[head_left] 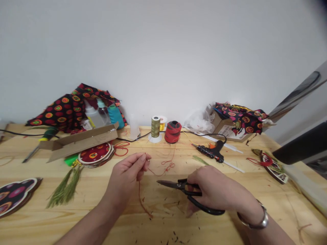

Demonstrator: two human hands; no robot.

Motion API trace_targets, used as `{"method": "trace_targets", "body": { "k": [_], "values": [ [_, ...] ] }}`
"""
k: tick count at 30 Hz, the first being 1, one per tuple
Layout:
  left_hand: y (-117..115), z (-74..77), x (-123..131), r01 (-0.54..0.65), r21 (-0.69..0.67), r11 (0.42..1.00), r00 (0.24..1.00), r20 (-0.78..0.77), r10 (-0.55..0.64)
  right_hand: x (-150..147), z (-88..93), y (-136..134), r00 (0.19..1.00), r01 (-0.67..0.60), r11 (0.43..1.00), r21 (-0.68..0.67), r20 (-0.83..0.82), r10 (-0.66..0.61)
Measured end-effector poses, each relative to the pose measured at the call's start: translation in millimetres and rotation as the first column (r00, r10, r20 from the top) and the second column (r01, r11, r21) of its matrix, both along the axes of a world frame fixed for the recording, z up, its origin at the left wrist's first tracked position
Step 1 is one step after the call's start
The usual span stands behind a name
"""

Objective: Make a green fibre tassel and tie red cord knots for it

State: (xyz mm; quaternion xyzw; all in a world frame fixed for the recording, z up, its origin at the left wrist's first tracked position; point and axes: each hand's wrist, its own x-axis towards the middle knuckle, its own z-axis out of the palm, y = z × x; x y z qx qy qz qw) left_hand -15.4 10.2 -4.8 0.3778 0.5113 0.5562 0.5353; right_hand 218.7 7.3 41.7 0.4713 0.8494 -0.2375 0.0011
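Note:
My left hand [130, 168] pinches a thin red cord [144, 206] between thumb and fingers. One end of the cord hangs down to the wooden table; on the other side a strand trails in loose loops toward a spool of red cord [173, 132]. A pair of black-handled scissors [178, 186] is in my right hand [211, 189], low over the table. The blades point left toward the hanging cord, apart from it, and look closed. Fingers of my right hand are wrapped round the upper handle, partly hidden.
Behind my hands stand a spool of olive thread [155, 127] and a black glue gun [213, 151]. At left lie patterned fabric-covered pieces [95, 154], a green tassel [67, 187] and a cardboard tray [83, 141]. A cardboard box [228, 131] with patterned cloth stands back right.

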Motion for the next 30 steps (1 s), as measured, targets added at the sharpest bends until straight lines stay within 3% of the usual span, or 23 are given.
{"method": "trace_targets", "body": {
  "k": [10, 13, 17, 20, 24, 30],
  "values": [
    [1.8, 7.4, 1.9, -0.005, -0.020, 1.000, 0.999, 0.043, 0.006, 23.9, -4.4, -9.2, 0.949, 0.118, 0.968, 0.222, 0.261, -0.176],
    [1.5, 4.3, 1.2, 0.027, -0.020, 0.999, 0.998, 0.052, -0.026, 18.5, 4.0, -2.7, 0.950, 0.161, 0.932, 0.326, 0.206, -0.236],
    [1.4, 1.6, 3.1, 0.048, -0.020, 0.999, 0.996, 0.082, -0.046, -14.3, 12.2, 7.0, 0.991, 0.039, 0.940, 0.338, -0.137, 0.008],
    [0.2, 3.2, 5.5, 0.055, -0.038, 0.998, 0.994, 0.095, -0.051, -43.0, 5.5, 12.7, 0.966, -0.076, 0.929, 0.363, -0.205, 0.160],
    [-1.8, 5.3, 6.4, 0.080, -0.061, 0.995, 0.992, 0.102, -0.074, -66.1, -16.5, 17.8, 0.967, -0.080, 0.903, 0.422, -0.186, 0.172],
    [-5.2, 8.3, 7.5, 0.112, -0.077, 0.991, 0.990, 0.095, -0.105, -69.6, -41.6, 23.5, 0.963, 0.006, 0.889, 0.458, -0.241, 0.118]
  ]
}}
